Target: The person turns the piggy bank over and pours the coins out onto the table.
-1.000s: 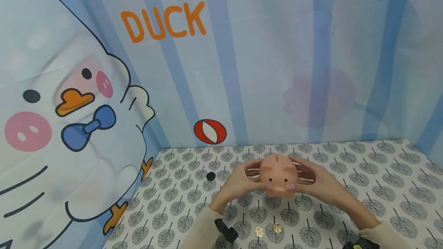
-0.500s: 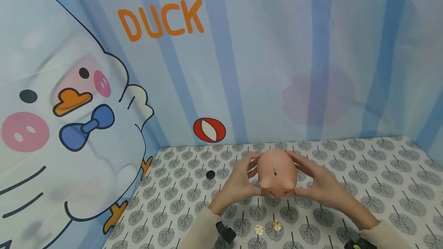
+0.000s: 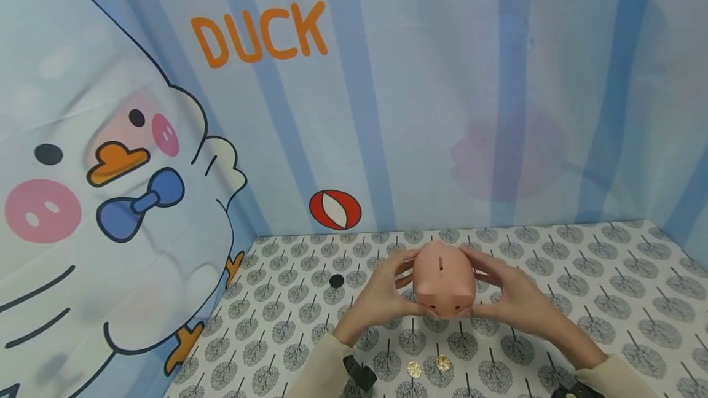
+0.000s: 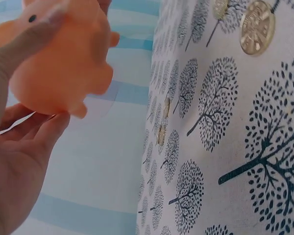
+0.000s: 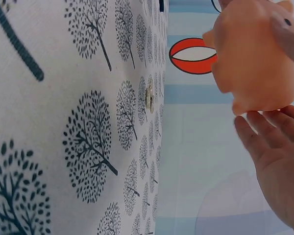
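Between both hands, lifted off the table, is a pink piggy bank (image 3: pixel 445 278), its coin slot and snout toward me in the head view. My left hand (image 3: pixel 384 290) grips its left side, thumb near the face and fingers toward the back. On the opposite side my right hand (image 3: pixel 517 300) holds it the same way. The stubby legs of the piggy bank (image 4: pixel 61 54) stick out over the cloth in the left wrist view. Two gold coins, one a gold coin (image 3: pixel 414 369) and the other a gold coin (image 3: pixel 443 363), lie nearer me on the table.
A small black disc (image 3: pixel 336 280) lies left of the hands. More gold coins (image 4: pixel 160 134) show farther along the tablecloth (image 4: pixel 220 166) in the left wrist view. A printed duck curtain (image 3: pixel 431 78) hangs behind the table and at left.
The piggy bank first tipped forward, its face turning down and its slotted back toward me, then tilted slightly back. Both hands moved with it; the coins and black disc stayed put.
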### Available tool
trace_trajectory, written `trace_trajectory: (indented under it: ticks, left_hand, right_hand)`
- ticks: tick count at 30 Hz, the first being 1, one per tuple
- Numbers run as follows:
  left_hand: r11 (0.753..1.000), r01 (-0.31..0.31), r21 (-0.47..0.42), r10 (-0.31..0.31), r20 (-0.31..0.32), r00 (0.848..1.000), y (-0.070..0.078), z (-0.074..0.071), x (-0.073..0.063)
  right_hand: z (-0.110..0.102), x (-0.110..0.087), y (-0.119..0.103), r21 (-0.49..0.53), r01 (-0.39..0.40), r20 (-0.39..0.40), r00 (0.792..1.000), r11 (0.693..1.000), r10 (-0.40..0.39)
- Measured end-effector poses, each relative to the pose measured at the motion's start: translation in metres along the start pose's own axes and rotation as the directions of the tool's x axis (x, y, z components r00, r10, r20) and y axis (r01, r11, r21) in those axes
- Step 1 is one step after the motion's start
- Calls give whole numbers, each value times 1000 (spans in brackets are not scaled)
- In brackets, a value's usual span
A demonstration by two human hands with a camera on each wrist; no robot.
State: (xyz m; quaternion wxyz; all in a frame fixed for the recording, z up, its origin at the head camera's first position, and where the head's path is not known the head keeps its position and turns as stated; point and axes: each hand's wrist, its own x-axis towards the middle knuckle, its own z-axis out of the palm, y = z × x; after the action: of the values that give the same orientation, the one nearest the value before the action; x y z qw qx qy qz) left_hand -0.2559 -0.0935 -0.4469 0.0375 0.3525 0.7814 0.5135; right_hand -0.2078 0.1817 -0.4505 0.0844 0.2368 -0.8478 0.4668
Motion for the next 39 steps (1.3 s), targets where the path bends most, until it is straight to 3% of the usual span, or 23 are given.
trace_trajectory:
  ticks: [6, 10, 13, 19, 22, 24, 33, 39]
  left_hand:
    - [992, 89, -90, -89, 5, 996, -1, -3, 0]
    - [989, 134, -55, -135, -22, 991, -2, -4, 3]
    - [984, 173, -47, -176, -66, 982, -2, -1, 8]
    - [945, 294, -141, -312, -123, 942, -3, 9, 18]
    - [924, 355, -139, -373, -129, 919, -4, 11, 18]
    - [920, 370, -127, -385, -126, 914, -3, 11, 16]
    - [922, 366, -124, -378, -91, 922, 0, 7, 16]
    - [947, 301, -113, -308, -45, 950, -2, 1, 13]
  right_hand:
    - [-2, -1, -7, 2, -38, -5, 999, 999, 38]
    - [-3, 2, -11, 2, -90, -12, 996, 996, 90]
    - [-2, 7, -12, 38, -172, 4, 985, 984, 172]
    - [4, 17, -11, 131, -361, 66, 933, 924, 355]
    - [6, 18, -11, 166, -419, 95, 908, 893, 408]
    - [7, 18, -10, 177, -424, 106, 905, 888, 411]
    - [6, 19, -11, 188, -399, 110, 916, 897, 385]
    - [2, 15, -9, 177, -330, 139, 941, 927, 308]
